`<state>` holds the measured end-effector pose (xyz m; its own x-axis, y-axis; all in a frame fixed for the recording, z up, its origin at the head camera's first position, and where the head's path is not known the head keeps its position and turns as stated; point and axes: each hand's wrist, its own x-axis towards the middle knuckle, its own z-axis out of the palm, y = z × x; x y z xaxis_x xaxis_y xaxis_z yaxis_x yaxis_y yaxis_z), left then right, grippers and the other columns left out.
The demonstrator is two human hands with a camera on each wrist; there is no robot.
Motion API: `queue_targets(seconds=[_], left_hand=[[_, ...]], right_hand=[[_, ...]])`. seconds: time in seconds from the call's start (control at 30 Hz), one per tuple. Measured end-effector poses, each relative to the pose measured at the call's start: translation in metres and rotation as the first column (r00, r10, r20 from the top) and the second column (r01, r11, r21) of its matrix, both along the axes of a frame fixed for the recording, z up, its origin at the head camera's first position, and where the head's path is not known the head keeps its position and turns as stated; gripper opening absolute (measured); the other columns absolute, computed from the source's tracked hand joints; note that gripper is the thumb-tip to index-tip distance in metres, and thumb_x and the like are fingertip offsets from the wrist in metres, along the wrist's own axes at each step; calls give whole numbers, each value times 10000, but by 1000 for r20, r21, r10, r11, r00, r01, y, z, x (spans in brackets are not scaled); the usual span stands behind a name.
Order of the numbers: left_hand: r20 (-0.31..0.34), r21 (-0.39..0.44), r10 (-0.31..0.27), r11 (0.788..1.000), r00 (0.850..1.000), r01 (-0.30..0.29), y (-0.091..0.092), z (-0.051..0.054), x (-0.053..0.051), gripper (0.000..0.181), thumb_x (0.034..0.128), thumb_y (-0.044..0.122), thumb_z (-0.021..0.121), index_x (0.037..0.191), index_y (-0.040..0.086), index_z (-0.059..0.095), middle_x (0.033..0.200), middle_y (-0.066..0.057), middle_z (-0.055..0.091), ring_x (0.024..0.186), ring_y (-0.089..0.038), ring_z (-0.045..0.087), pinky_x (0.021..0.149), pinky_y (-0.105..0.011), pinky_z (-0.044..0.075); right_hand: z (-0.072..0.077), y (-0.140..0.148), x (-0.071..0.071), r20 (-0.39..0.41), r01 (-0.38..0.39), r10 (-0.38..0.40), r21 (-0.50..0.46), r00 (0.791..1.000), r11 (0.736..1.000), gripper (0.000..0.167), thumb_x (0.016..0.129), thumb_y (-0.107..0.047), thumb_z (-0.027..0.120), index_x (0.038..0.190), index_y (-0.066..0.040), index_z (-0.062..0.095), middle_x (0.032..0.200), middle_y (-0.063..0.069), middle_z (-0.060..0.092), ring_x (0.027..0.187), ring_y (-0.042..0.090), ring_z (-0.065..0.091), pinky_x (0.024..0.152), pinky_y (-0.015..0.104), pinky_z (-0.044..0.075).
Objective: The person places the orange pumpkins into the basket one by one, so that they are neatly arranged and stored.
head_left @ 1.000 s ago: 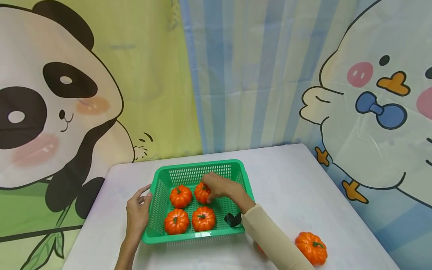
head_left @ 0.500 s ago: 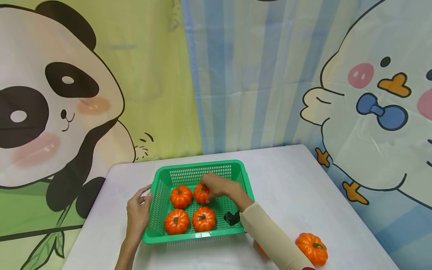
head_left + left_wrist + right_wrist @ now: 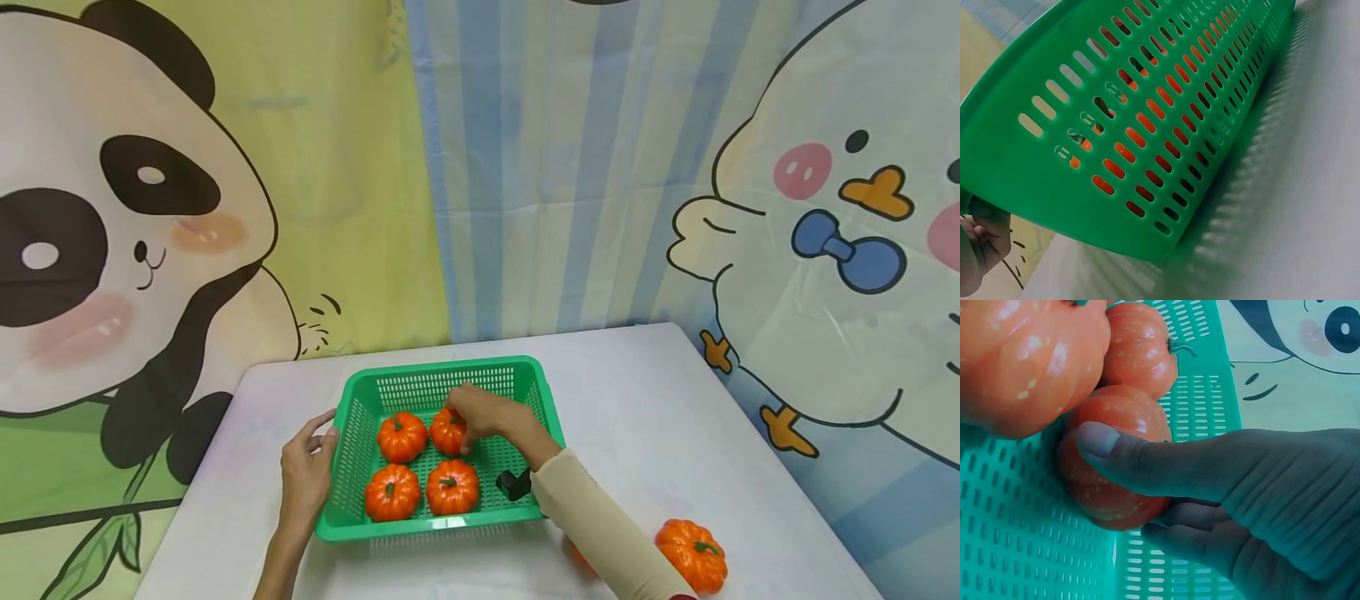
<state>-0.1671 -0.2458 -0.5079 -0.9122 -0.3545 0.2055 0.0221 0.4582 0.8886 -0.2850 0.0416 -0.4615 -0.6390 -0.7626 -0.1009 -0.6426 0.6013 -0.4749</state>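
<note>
A green plastic basket with slotted walls stands on the table. At its left side my left hand grips the rim; in the left wrist view, curled fingers show at the rim's edge. My right hand reaches inside and holds a small orange pumpkin at the back, thumb on one side and fingers on the other. The right wrist view has the thumb across this pumpkin. Three more pumpkins share the basket: one at back left, one at front left, one at front middle.
Right of the basket, a larger-looking orange pumpkin lies on the white table. Another orange thing is mostly hidden beneath the right sleeve. A black device is at the right wrist. Cartoon-printed curtains hang behind.
Both hands stay practically in place. The held pumpkin and right forearm shift very slightly left; the basket and the other pumpkins keep their places.
</note>
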Motion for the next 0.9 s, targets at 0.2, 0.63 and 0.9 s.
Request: queue_targets(seconds=[0.2,0.63,0.9], left_hand=[[5,8,-13,1000,1000,13,1,-1,2,368,1136,164,586,1470,24,651,936,-284,781,558,-58,701,520,-253,543],[-1,4,-8,1000,1000,8,4,-1,1,360,1131,155,590,1458,23,662,930,-288,781,552,-50,688,519,-249,533],[5,-5,-9,1000,1000,9,1,1,1,367,1134,166,580,1464,25,659,972,-309,785,560,-24,687,529,-244,534]], right_hand=[[6,6,4,-4,27,-27,18,1000,999,426,710,-122,1043,979,-18,729,839,65,668,718,102,455,665,223,418],[45,34,27,-19,109,-108,24,994,994,864,793,-165,995,1531,14,584,1564,166,623,1451,352,557,1252,477,444],[65,62,41,-30,156,-159,-74,987,985,899,867,-218,943,1614,-2,492,1632,168,566,1472,388,517,1232,526,453]])
